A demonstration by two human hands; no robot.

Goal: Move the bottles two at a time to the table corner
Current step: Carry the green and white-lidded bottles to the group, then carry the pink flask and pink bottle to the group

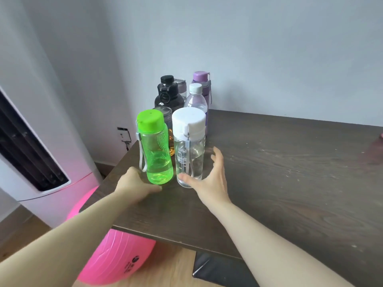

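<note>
Reading "600ml" on clear bottle (189, 150) — right hand (209, 183) open beside it.

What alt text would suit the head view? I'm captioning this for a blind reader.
Two open hands, left hand and right hand, flank a green bottle and a white-capped clear bottle standing upright near a dark wooden table's corner. More bottles cluster behind them against the wall.
</note>
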